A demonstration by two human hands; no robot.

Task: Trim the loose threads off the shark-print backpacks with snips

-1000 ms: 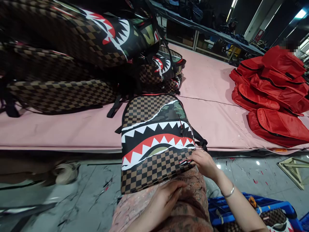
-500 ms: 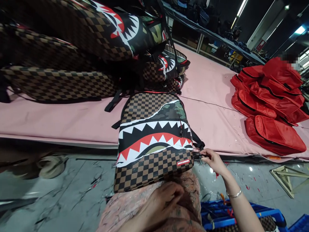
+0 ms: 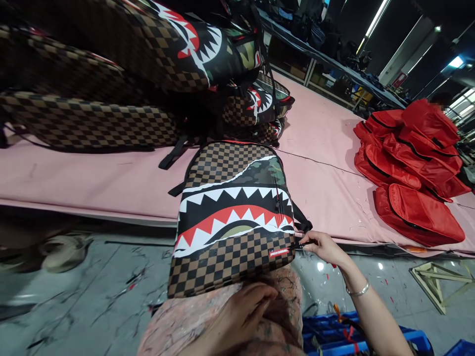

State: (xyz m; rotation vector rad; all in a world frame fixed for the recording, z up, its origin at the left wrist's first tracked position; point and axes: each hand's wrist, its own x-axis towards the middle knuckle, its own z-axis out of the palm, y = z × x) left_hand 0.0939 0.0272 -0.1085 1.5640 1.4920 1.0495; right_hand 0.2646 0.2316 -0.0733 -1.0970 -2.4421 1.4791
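A checkered brown-and-black backpack (image 3: 230, 217) with a printed shark mouth and a camouflage patch leans upright from my lap against the table edge. By its lower right corner, my right hand (image 3: 321, 245) pinches a small dark pointed tool (image 3: 297, 244), like thread snips; its tip reaches the backpack beside the red label (image 3: 279, 252). Below the bottom edge, in front of the patterned apron (image 3: 166, 321), is my left hand (image 3: 248, 306) with its fingers curled together. Whether anything lies in those fingers is hidden.
Similar checkered backpacks (image 3: 92, 121) are piled on the pink-covered table (image 3: 315, 118) at the left and back. Red bags (image 3: 419, 212) form a heap at the right. A blue crate (image 3: 415, 338) stands on the floor at the lower right, and a metal frame (image 3: 438, 282) lies beyond it.
My right hand has moved slightly left and down, bringing the tool's tip onto the backpack's lower right corner. The backpack has shifted a little left. My left hand stays below it.
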